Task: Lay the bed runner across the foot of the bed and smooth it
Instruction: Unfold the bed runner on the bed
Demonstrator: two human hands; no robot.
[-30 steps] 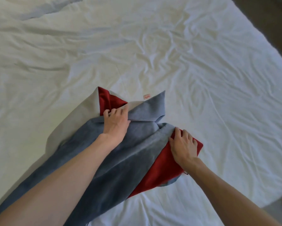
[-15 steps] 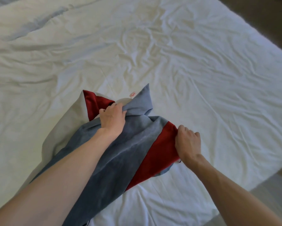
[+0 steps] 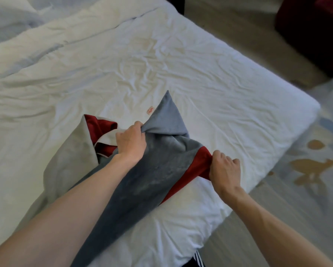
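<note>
Clutching a grey fold of the bed runner (image 3: pixel 152 176) with the left hand (image 3: pixel 131 144), pinching its red edge with the right hand (image 3: pixel 225 169). Lying bunched near the foot corner of the bed (image 3: pixel 248 112), probably risking twisting or sliding off under uneven pulling.

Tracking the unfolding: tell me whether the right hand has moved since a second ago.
Yes. The right hand has shifted rightward, away from the pink tag on the sheet, and now pinches the bed runner at its red band.
</note>
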